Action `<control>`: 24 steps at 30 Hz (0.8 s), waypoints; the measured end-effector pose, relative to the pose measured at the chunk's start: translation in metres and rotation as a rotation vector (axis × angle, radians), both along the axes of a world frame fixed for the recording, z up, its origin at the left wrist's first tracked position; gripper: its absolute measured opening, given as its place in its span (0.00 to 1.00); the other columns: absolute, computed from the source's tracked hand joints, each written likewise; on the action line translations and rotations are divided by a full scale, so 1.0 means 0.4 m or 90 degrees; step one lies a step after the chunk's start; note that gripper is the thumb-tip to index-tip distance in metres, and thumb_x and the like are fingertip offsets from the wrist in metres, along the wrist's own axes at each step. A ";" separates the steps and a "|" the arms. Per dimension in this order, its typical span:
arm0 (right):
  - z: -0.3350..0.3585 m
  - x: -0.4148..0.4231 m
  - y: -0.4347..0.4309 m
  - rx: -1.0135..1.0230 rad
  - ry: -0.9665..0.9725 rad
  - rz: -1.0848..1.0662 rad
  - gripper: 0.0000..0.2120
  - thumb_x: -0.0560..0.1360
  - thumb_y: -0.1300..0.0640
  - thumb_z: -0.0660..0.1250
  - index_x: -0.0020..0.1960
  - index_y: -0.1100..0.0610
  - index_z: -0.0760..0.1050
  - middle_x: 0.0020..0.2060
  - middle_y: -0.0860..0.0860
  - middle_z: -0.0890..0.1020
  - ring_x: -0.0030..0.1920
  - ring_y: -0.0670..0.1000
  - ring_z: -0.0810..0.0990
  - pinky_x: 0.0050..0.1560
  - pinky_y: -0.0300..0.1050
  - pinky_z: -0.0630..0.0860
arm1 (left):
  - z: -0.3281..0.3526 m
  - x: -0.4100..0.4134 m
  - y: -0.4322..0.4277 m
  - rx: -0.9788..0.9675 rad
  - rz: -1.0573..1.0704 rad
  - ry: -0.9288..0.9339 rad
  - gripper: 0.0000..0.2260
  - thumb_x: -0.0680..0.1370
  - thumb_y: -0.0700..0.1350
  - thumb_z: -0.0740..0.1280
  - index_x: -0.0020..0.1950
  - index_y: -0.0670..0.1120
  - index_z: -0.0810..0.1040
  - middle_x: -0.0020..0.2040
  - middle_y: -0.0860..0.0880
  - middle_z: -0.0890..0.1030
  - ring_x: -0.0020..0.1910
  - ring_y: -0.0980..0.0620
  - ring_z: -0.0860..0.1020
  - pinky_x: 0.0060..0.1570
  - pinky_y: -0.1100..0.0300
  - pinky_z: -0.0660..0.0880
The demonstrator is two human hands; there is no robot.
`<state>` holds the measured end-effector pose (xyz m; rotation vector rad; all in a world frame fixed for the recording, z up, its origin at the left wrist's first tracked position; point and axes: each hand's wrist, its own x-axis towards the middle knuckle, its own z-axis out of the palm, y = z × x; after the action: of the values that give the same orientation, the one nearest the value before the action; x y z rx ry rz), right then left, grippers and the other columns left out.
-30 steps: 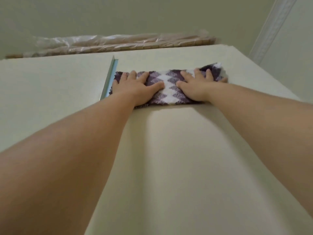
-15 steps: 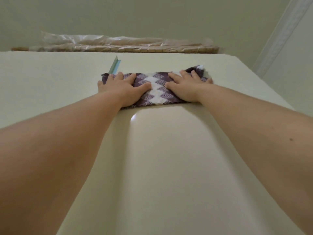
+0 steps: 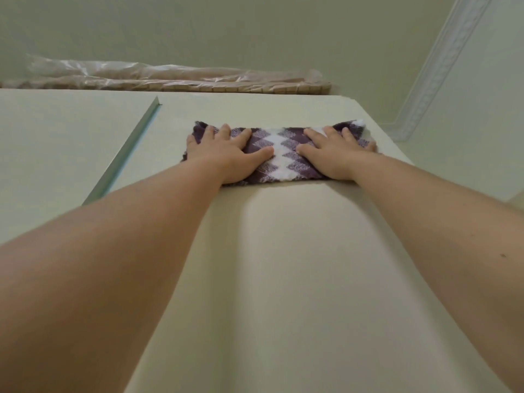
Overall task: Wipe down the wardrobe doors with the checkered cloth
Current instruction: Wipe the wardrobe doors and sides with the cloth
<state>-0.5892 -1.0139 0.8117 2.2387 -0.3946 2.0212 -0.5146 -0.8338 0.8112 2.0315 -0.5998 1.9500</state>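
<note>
The purple-and-white checkered cloth (image 3: 279, 156) lies flat against the cream wardrobe door (image 3: 283, 265), high up near its top edge. My left hand (image 3: 226, 154) presses on the cloth's left part with fingers spread. My right hand (image 3: 334, 154) presses on its right part the same way. Both palms pin the cloth to the door. A metal edge strip (image 3: 127, 154) marks the seam with the neighbouring door (image 3: 56, 154) on the left.
Plastic-wrapped rolled mats (image 3: 170, 80) lie on top of the wardrobe. Above is the ceiling (image 3: 226, 29). A white moulded cornice (image 3: 433, 66) runs along the wall on the right, just past the door's right edge.
The cloth and both hands slid left toward the seam strip, then back to the right, away from it. Both hands stay flat on the cloth.
</note>
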 end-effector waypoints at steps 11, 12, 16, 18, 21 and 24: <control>-0.099 -0.038 -0.095 0.057 -0.015 -0.025 0.28 0.76 0.33 0.43 0.74 0.37 0.44 0.76 0.44 0.45 0.75 0.53 0.41 0.68 0.68 0.42 | -0.071 -0.033 -0.099 0.050 -0.028 -0.017 0.34 0.71 0.73 0.44 0.75 0.61 0.47 0.77 0.49 0.46 0.75 0.44 0.43 0.70 0.40 0.39; -0.111 -0.038 -0.098 0.060 -0.015 -0.023 0.28 0.76 0.33 0.43 0.74 0.36 0.44 0.76 0.44 0.44 0.75 0.52 0.41 0.69 0.68 0.42 | -0.082 -0.034 -0.102 0.054 -0.033 -0.019 0.34 0.71 0.73 0.44 0.75 0.61 0.47 0.77 0.49 0.46 0.75 0.44 0.43 0.70 0.40 0.39; -0.176 -0.043 -0.110 0.076 -0.021 -0.020 0.27 0.76 0.34 0.43 0.74 0.36 0.44 0.76 0.43 0.44 0.75 0.52 0.41 0.69 0.68 0.42 | -0.138 -0.038 -0.112 0.068 -0.047 -0.028 0.34 0.72 0.73 0.44 0.75 0.61 0.47 0.77 0.49 0.46 0.75 0.44 0.43 0.70 0.40 0.39; -0.213 -0.040 -0.113 0.080 -0.025 -0.019 0.27 0.76 0.34 0.44 0.74 0.37 0.45 0.76 0.43 0.45 0.75 0.52 0.41 0.69 0.68 0.42 | -0.170 -0.036 -0.116 0.073 -0.053 -0.034 0.34 0.72 0.73 0.44 0.75 0.61 0.47 0.77 0.49 0.46 0.75 0.44 0.43 0.70 0.40 0.39; -0.260 -0.038 -0.116 0.085 -0.030 -0.013 0.27 0.76 0.34 0.44 0.74 0.37 0.45 0.76 0.44 0.45 0.75 0.52 0.42 0.69 0.68 0.43 | -0.213 -0.038 -0.117 0.081 -0.061 -0.030 0.34 0.72 0.72 0.45 0.75 0.60 0.47 0.77 0.49 0.45 0.75 0.45 0.42 0.70 0.40 0.38; -0.303 -0.039 -0.113 0.090 -0.018 -0.015 0.28 0.76 0.34 0.44 0.74 0.37 0.44 0.76 0.44 0.45 0.75 0.52 0.41 0.69 0.68 0.43 | -0.260 -0.040 -0.110 0.087 -0.070 -0.018 0.34 0.72 0.72 0.45 0.75 0.60 0.47 0.77 0.49 0.45 0.75 0.45 0.41 0.70 0.41 0.38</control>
<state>-0.6049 -1.0590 0.6905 2.2743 -0.5807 2.0758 -0.5305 -0.8780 0.7074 2.0053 -0.8554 1.9241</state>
